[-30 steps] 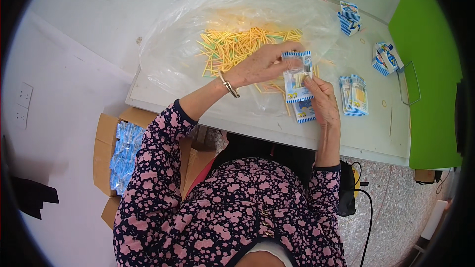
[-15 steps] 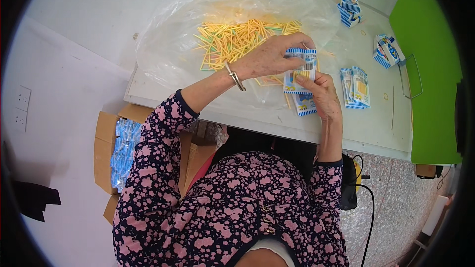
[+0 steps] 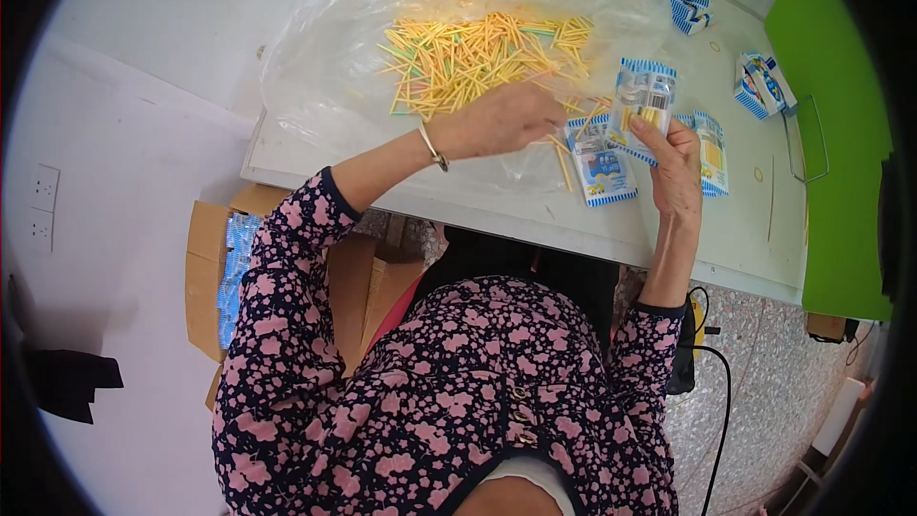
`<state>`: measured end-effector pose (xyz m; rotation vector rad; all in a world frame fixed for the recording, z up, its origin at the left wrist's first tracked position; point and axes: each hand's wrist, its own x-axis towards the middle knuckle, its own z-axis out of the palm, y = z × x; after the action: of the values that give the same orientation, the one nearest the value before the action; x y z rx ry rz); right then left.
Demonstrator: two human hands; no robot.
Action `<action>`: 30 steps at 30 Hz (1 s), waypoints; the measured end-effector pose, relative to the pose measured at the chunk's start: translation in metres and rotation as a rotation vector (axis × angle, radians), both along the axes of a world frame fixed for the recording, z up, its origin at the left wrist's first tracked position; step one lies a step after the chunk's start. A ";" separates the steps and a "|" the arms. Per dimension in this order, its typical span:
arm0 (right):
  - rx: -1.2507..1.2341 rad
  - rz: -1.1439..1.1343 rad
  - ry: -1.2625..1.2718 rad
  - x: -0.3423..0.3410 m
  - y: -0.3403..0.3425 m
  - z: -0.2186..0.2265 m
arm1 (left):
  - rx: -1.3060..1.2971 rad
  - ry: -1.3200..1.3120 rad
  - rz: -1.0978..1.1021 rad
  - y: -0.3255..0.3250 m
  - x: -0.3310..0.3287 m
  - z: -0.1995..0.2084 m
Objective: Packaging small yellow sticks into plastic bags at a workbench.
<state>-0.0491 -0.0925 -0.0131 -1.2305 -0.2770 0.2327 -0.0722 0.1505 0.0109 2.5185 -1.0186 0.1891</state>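
My right hand (image 3: 676, 170) grips a clear sachet (image 3: 642, 86) with blue-and-white striped ends, thumb in front. Some yellow sticks show inside it. Below and left of that sachet, a similar one (image 3: 604, 170) lies on the table. My left hand (image 3: 506, 120), with a bracelet at its wrist, is slightly blurred over the near side of a pile of thin yellow, pink and green sticks (image 3: 478, 57). Its fingers are curled together; whether anything is between them is hidden. The pile rests on a large clear plastic sheet (image 3: 325, 86).
Filled sachets (image 3: 713, 148) lie just right of my right hand. More blue-and-white packs (image 3: 764, 84) sit near a green panel (image 3: 841, 153), others (image 3: 688, 0) at the far right. A cardboard box (image 3: 205, 268) of blue packets stands below the table's left end.
My left hand has come off the sachet and moved left toward the sticks. My right hand has shifted right with the sachet, uncovering more of the one below.
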 end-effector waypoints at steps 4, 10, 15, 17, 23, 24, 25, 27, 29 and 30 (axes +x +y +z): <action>0.044 0.008 0.063 0.002 0.000 -0.004 | 0.296 -0.239 -0.082 -0.014 -0.006 -0.016; 0.099 0.092 0.132 -0.003 0.007 -0.011 | 0.403 -0.335 -0.110 -0.021 -0.013 -0.008; 0.082 0.140 0.155 -0.003 0.007 -0.012 | 0.409 -0.298 -0.068 -0.008 -0.017 0.010; 0.052 0.175 0.139 -0.003 0.005 -0.012 | 0.435 -0.280 -0.039 -0.002 -0.017 0.019; -0.058 0.238 0.166 -0.005 0.006 -0.012 | -0.105 0.095 0.248 -0.001 0.004 0.073; -0.060 0.244 0.163 -0.005 0.007 -0.012 | -0.457 0.213 0.189 -0.003 0.008 0.075; -0.074 0.268 0.157 -0.007 0.009 -0.010 | -0.808 0.329 0.122 -0.006 0.011 0.076; -0.091 0.291 0.150 -0.009 0.010 -0.010 | -0.852 0.287 0.118 -0.014 0.016 0.074; -0.104 0.326 0.135 -0.009 0.010 -0.010 | -0.896 0.247 0.110 -0.019 0.017 0.071; -0.105 0.323 0.135 -0.010 0.011 -0.009 | -0.869 0.240 0.123 -0.020 0.016 0.067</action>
<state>-0.0596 -0.0815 -0.0221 -1.2634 -0.3498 0.6136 -0.0560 0.1305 0.0778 1.7471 -0.5144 0.2827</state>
